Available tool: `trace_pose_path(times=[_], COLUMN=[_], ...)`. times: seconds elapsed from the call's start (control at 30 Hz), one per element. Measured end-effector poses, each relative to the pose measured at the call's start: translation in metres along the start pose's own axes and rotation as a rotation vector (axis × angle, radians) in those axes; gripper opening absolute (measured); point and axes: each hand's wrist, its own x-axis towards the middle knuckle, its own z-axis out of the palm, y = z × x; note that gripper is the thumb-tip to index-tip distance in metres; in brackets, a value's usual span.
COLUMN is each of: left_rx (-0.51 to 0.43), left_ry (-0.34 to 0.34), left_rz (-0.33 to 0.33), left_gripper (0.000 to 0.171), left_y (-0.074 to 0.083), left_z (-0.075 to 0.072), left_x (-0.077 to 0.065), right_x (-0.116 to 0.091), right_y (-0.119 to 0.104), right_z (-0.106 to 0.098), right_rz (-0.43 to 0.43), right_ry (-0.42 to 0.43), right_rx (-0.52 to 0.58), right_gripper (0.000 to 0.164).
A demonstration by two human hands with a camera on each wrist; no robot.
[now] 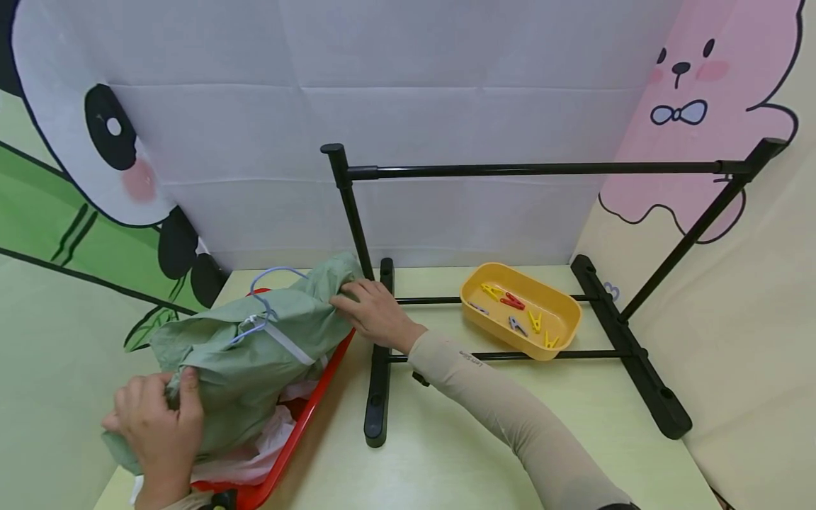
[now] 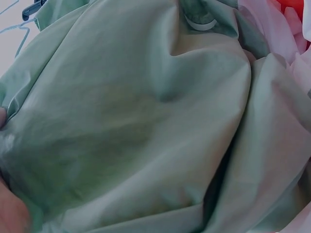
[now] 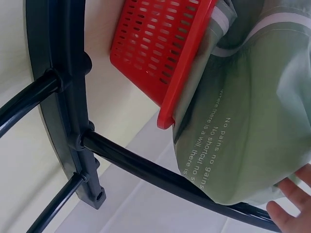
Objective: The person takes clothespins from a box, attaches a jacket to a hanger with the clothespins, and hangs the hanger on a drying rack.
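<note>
Gripping the green garment (image 1: 255,382) over the red plastic basket (image 1: 316,397) at left, the left hand (image 1: 159,414) has curled fingers; the right hand (image 1: 379,315) touches the garment's far end, whether pinching, I cannot tell.

Fitted beige sleeves (image 1: 510,418); dark lettering (image 1: 472,359) near right cuff (image 1: 426,353); black device (image 1: 223,500) at left cuff (image 1: 189,503).
</note>
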Motion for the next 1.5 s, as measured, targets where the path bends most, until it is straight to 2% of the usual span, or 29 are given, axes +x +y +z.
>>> trace_pose_path(times=[0.17, 0.57, 0.93, 1.23, 1.5], left_rx=[0.004, -0.004, 0.002, 0.01, -0.001], left_ry=[-0.01, -0.022, -0.037, 0.014, 0.037], left_rz=[-0.011, -0.028, -0.064, -0.084, -0.106], left_gripper=[0.066, 0.069, 0.072, 0.076, 0.077], left_y=[0.002, 0.005, 0.008, 0.01, 0.02], left_z=[0.0, 0.001, 0.003, 0.005, 0.005], left_x=[0.002, 0.009, 0.015, 0.021, 0.029], right_x=[0.001, 0.007, 0.013, 0.02, 0.025], right_y=[0.001, 0.003, 0.002, 0.001, 0.001], right_z=[-0.001, -0.004, -0.011, -0.017, -0.024], right_rz=[-0.006, -0.054, -0.054, -0.068, -0.051], right_ry=[0.03, 0.162, 0.217, 0.27, 0.297], right_rx=[-0.014, -0.032, -0.043, -0.057, -0.039], right_gripper=[0.022, 0.019, 0.017, 0.018, 0.018])
